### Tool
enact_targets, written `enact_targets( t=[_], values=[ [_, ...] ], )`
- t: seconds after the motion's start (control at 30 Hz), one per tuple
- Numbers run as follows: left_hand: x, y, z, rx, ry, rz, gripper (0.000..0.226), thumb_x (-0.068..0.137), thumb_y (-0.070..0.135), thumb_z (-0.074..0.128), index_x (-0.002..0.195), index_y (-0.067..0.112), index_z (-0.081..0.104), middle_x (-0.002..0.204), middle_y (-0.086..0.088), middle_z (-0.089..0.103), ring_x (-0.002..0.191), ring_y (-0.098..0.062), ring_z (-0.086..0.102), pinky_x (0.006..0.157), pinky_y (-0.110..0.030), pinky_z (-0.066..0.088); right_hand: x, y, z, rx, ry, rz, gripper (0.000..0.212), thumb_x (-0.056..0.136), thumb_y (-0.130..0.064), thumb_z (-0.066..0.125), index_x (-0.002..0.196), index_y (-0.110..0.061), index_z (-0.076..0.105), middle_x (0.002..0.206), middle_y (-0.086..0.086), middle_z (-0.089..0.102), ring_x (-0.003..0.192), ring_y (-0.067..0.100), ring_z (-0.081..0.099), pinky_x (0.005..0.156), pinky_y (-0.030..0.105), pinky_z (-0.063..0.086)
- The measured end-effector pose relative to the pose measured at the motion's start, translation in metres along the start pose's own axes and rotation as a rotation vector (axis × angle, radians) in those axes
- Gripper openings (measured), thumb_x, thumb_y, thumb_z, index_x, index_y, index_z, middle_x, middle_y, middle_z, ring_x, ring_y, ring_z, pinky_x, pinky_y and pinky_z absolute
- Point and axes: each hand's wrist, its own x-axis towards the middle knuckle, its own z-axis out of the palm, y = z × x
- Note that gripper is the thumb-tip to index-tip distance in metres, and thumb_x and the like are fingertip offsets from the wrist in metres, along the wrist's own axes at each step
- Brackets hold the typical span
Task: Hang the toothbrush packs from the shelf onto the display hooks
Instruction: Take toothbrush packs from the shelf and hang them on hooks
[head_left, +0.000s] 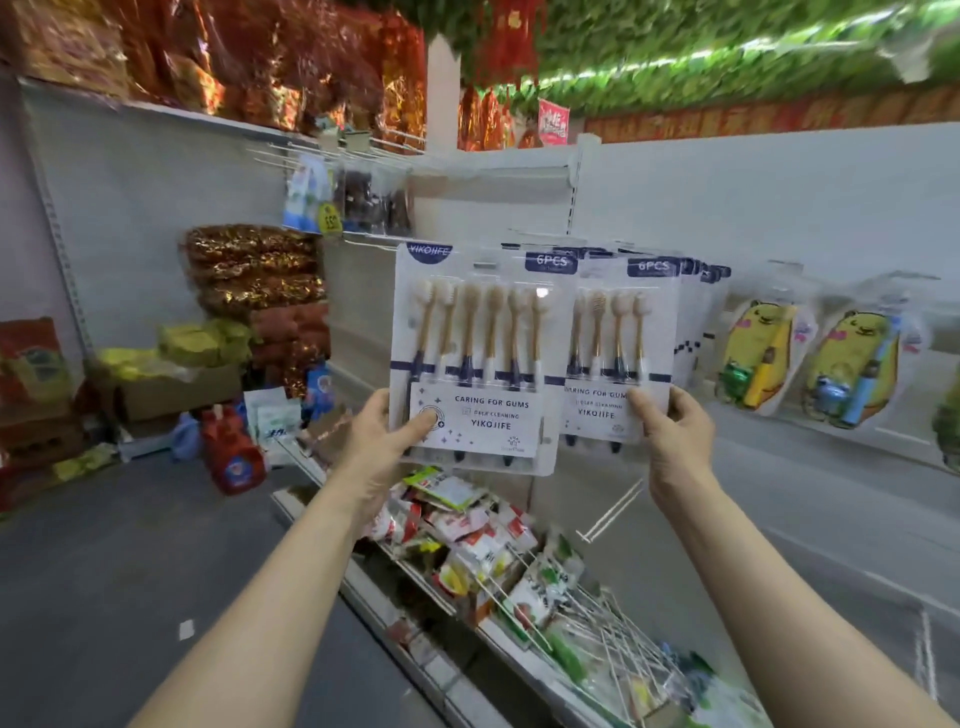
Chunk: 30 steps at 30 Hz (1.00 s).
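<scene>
A: Where the flat packs are faced with glossy clear plastic over white card, what is seen inside?

B: Six slim brushes with amber necks and pale tufted heads are seen in the front toothbrush pack (472, 358), which is held upright before the white back panel (779, 208).

A: How is it held?

B: Its lower left corner is pinched by the left hand (384, 436), thumb in front. A second pack (618, 353), partly overlapped by the first, is gripped at its lower right by the right hand (675, 431). Both forearms are raised.
</scene>
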Motion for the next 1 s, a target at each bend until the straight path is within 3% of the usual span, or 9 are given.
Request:
enact_targets(
  t=[0.13, 0.23, 0.33, 0.63, 0.77, 0.87, 0.93, 1.0],
  values=[
    [0.057, -0.021, -0.038, -0.011, -0.032, -0.021, 0.037, 0.083, 0.011, 0.072, 0.117, 0.018, 0.058, 0.111, -0.003, 0.074, 0.102, -0.018, 0.070, 0.078, -0.024, 0.057, 0.027, 0.027, 0.029, -0.043, 0.054, -0.006, 0.022, 0.090, -0.011, 0.071, 0.111, -0.009, 0.068, 0.103, 0.006, 0.074, 0.089, 0.020, 0.071, 0.084, 0.038, 0.058],
    [0.094, -0.040, -0.068, 0.012, -0.026, -0.014, 0.062, 0.069, 0.031, 0.085, 0.123, 0.018, 0.058, 0.121, -0.008, 0.070, 0.112, -0.024, 0.066, 0.098, -0.045, 0.052, 0.049, 0.052, 0.052, -0.054, 0.062, -0.018, 0.019, 0.091, -0.011, 0.071, 0.109, -0.011, 0.068, 0.103, 0.006, 0.074, 0.091, 0.021, 0.071, 0.086, 0.039, 0.058],
    [0.125, -0.054, -0.090, -0.014, -0.014, -0.009, 0.059, 0.069, 0.038, 0.088, 0.119, 0.020, 0.062, 0.116, -0.006, 0.072, 0.112, -0.027, 0.067, 0.102, -0.051, 0.048, 0.068, 0.076, 0.076, -0.041, 0.050, 0.002, 0.017, 0.091, -0.012, 0.070, 0.108, -0.013, 0.067, 0.105, 0.007, 0.074, 0.094, 0.023, 0.071, 0.078, 0.035, 0.057],
    [0.222, -0.070, -0.110, -0.106, -0.065, -0.064, 0.044, 0.072, 0.016, 0.073, 0.114, 0.019, 0.061, 0.109, -0.004, 0.075, 0.107, -0.025, 0.068, 0.101, -0.049, 0.047, 0.103, 0.110, 0.131, -0.088, 0.091, 0.011, 0.022, 0.091, -0.012, 0.071, 0.112, -0.008, 0.068, 0.100, 0.004, 0.075, 0.090, 0.019, 0.072, 0.068, 0.020, 0.055],
    [0.265, -0.075, -0.116, -0.141, -0.131, -0.076, 0.042, 0.071, 0.014, 0.072, 0.112, 0.016, 0.062, 0.107, -0.006, 0.075, 0.108, -0.030, 0.066, 0.104, -0.053, 0.045, 0.116, 0.119, 0.153, -0.088, 0.173, 0.004, 0.024, 0.088, -0.017, 0.075, 0.109, -0.007, 0.068, 0.104, 0.010, 0.075, 0.090, 0.020, 0.071, 0.080, 0.032, 0.057],
    [0.290, -0.079, -0.120, -0.138, -0.194, -0.082, 0.046, 0.071, 0.016, 0.073, 0.116, 0.014, 0.061, 0.109, -0.007, 0.075, 0.108, -0.029, 0.066, 0.104, -0.053, 0.044, 0.122, 0.123, 0.168, -0.107, 0.223, -0.018, 0.056, 0.077, -0.039, 0.083, 0.120, -0.008, 0.066, 0.118, 0.009, 0.072, 0.110, 0.026, 0.068, 0.100, 0.048, 0.052],
    [0.305, -0.080, -0.123, -0.158, -0.232, -0.080, 0.052, 0.071, 0.015, 0.072, 0.121, 0.010, 0.059, 0.111, -0.009, 0.073, 0.110, -0.030, 0.065, 0.104, -0.052, 0.044, 0.129, 0.121, 0.178, -0.104, 0.235, -0.035, 0.039, 0.084, -0.029, 0.079, 0.115, -0.009, 0.068, 0.112, 0.007, 0.074, 0.107, 0.027, 0.069, 0.100, 0.049, 0.053],
    [0.318, -0.081, -0.123, -0.159, -0.267, -0.073, 0.053, 0.073, 0.014, 0.072, 0.123, 0.010, 0.058, 0.114, -0.010, 0.073, 0.111, -0.030, 0.065, 0.104, -0.050, 0.045, 0.136, 0.117, 0.189, -0.106, 0.271, -0.034, 0.040, 0.086, -0.026, 0.077, 0.120, -0.008, 0.066, 0.114, 0.007, 0.073, 0.107, 0.026, 0.069, 0.100, 0.048, 0.053]
  ],
)
